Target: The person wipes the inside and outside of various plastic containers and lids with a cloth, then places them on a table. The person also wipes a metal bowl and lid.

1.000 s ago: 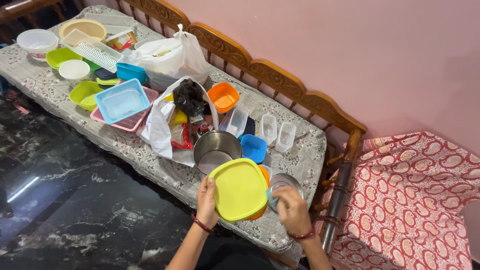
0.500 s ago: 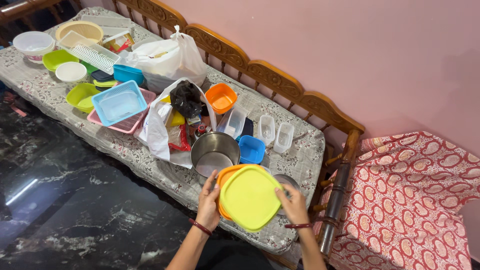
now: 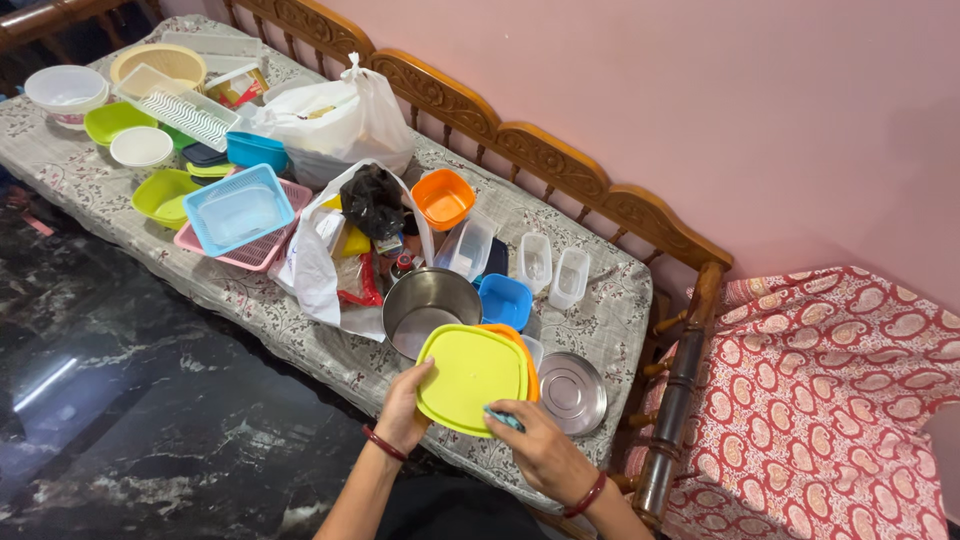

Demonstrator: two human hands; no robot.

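Note:
My left hand (image 3: 405,408) grips the left edge of an orange container (image 3: 522,350) capped by a lime-green square lid (image 3: 470,377), held over the near edge of the bench. My right hand (image 3: 538,448) presses a small light-blue cloth (image 3: 504,417) against the lid's lower right corner. A red bangle sits on each wrist. Just behind the lid stands a steel pot (image 3: 430,305), and a round steel lid (image 3: 571,391) lies to the right.
A wooden bench (image 3: 560,165) with a patterned cover holds several plastic bowls, baskets (image 3: 240,207), small tubs, a blue box (image 3: 504,299), an orange bowl (image 3: 442,197) and white bags (image 3: 335,115). A red-patterned seat (image 3: 820,400) is at right, dark marble floor (image 3: 120,400) at left.
The lidded container shifted left and turned slightly. My right hand slid from the lid's right edge down to its lower right corner with the cloth, uncovering the steel lid.

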